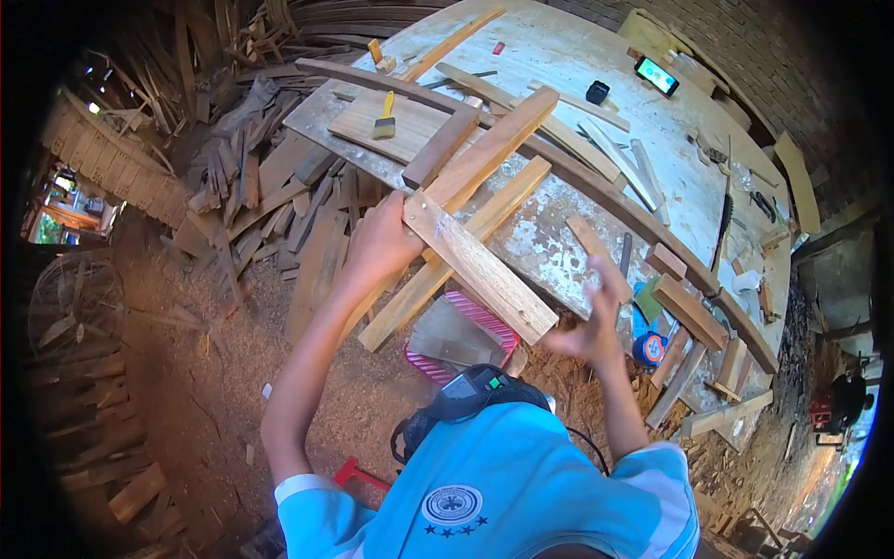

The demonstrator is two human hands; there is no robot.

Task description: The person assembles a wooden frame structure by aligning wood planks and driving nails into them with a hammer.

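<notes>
A short wooden board (484,268) lies slantwise across two longer wooden bars that jut over the table edge, the wider bar (498,147) and the narrower bar (510,197). Small nail-like dots show near both of its ends. My left hand (386,240) is closed around the board's left end, where it meets the wider bar; the fingertips are partly hidden. At the opposite end, my right hand (601,321) is open with fingers spread, its lower fingers right by the board's corner. A dark wooden block (440,149) sits just beyond my left hand.
The worktable (549,238) carries a long dark rail (605,196), a yellow-handled brush (385,116), a phone (656,76) and a blue tape measure (649,348). Below stands a red-and-white plastic chair (456,335). Scrap wood (279,186) is heaped at left.
</notes>
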